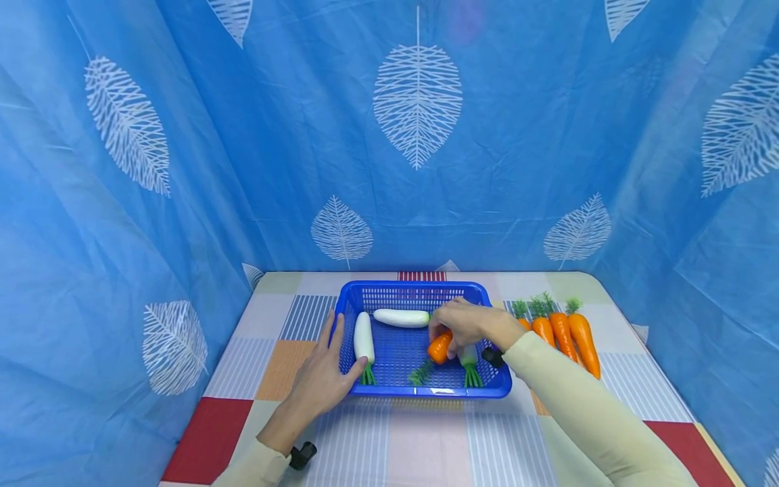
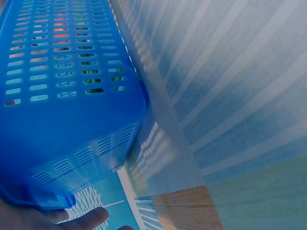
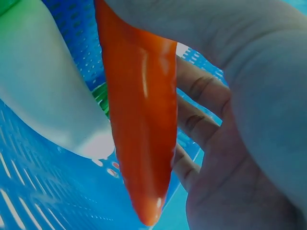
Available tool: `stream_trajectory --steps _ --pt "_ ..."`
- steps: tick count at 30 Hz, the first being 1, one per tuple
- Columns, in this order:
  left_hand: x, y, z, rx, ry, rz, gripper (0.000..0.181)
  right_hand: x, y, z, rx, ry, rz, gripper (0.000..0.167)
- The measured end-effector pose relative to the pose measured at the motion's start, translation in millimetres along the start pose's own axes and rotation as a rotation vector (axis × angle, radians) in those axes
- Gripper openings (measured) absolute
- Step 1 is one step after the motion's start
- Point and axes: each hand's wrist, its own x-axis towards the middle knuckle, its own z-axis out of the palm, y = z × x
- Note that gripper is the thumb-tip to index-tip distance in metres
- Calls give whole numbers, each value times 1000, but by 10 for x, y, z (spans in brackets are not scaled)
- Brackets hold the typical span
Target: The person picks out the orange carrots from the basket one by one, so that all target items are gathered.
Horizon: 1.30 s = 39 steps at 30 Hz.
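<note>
A blue plastic basket [image 1: 389, 390] holds several vegetables. My right hand [image 1: 465, 321] is inside it toward the right and grips a carrot [image 1: 439, 348], its leafy top lying toward the front wall. In the right wrist view the orange carrot [image 3: 141, 105] hangs tip down between thumb and fingers, beside a white radish [image 3: 43, 86]. On the left rim rests my left hand [image 1: 325, 375], fingers extended. Two more white radishes lie in the basket, one upright along the left side [image 1: 363, 338] and one crosswise at the back [image 1: 402, 318]. Part of the right radish [image 1: 470, 362] is hidden by my hand.
Several carrots [image 1: 562, 331] with green tops lie side by side on the table right of the basket, partly behind my right forearm. A patchwork cloth [image 1: 426, 439] covers the table. Blue leaf-print curtains [image 1: 280, 135] enclose the back and sides.
</note>
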Motion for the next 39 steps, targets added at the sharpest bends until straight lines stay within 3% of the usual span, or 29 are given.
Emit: stream_trajectory --steps 12,23,39 --pt "5 2 -8 0 0 3 104 -164 -15 -82 100 74 -18 31" --pt "1 6 -4 -1 0 0 105 -374 7 -149 25 190 -34 33" --pt "-7 4 -15 -1 -11 -9 104 -670 154 -150 89 308 34 31"
